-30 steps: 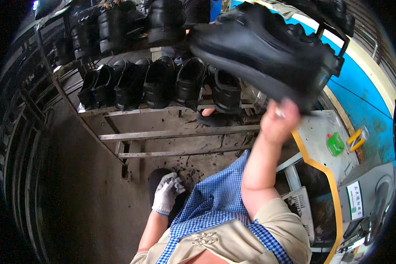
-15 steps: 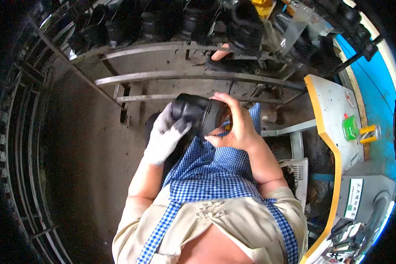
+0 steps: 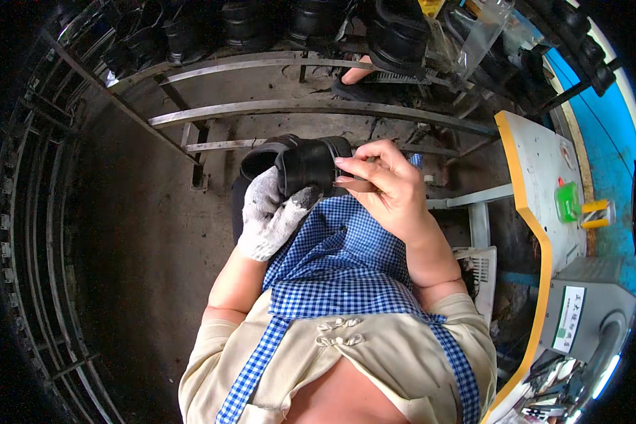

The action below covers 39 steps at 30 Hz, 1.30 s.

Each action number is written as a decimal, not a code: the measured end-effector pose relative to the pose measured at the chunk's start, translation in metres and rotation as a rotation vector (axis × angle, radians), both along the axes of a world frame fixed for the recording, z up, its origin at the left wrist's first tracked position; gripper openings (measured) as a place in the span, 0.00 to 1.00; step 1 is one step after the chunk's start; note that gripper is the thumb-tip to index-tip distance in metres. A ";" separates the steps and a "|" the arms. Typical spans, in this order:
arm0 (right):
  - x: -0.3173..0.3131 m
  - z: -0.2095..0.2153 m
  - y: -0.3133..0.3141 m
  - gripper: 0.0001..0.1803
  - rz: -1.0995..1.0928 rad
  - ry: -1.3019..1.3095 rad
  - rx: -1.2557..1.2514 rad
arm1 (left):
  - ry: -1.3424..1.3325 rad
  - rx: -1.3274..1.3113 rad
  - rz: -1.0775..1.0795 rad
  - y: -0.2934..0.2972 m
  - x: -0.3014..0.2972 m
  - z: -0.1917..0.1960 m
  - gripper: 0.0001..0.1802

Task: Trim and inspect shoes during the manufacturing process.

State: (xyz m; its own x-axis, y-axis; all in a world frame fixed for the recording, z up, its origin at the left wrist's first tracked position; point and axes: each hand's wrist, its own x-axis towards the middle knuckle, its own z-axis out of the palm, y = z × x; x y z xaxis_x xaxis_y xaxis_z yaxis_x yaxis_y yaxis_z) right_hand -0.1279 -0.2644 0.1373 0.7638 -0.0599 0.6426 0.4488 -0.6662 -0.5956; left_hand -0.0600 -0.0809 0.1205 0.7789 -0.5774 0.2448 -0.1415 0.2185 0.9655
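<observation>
A black shoe is held up in front of my apron, its dark opening toward the left and its ridged sole edge toward the right. My left hand, in a whitish knit glove with dark fingertips, is closed round the shoe from below, thumb across its side. The bare right hand has its thumb and forefinger drawn together in a pinch right at the sole edge. Anything small between those fingertips cannot be made out.
A metal rack spans the far side, with several black shoes along its top. At right stands a white, yellow-edged table bearing a green container and a grey machine. Another person's foot shows beyond the rack.
The shoe has turned in my left hand, bringing its opening into sight. My right hand has gone from being wrapped round the sole end to a pinch at its edge.
</observation>
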 end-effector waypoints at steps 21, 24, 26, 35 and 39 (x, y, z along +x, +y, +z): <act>0.003 -0.047 -0.013 0.13 0.172 0.269 0.758 | 0.063 -0.103 0.001 0.004 -0.008 -0.009 0.14; 0.000 -0.063 -0.025 0.30 0.315 0.560 0.877 | -0.819 0.142 0.100 0.001 0.010 -0.027 0.17; -0.001 -0.071 -0.021 0.34 0.389 0.578 0.955 | -1.132 0.212 0.096 0.000 0.010 -0.031 0.20; -0.004 -0.076 -0.011 0.35 0.367 0.608 1.236 | -0.971 0.167 -0.162 0.021 0.004 -0.009 0.16; -0.020 -0.102 -0.018 0.36 0.547 0.536 1.462 | -0.677 -0.230 0.275 0.050 0.012 -0.033 0.21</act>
State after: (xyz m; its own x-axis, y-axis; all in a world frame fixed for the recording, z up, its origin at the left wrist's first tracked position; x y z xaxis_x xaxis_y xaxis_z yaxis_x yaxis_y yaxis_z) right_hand -0.1476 -0.2828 0.0349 0.9992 -0.0053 -0.0397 -0.0237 0.7214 -0.6921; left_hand -0.0476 -0.0310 0.0871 0.5248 -0.2606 0.8103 -0.7643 0.2749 0.5834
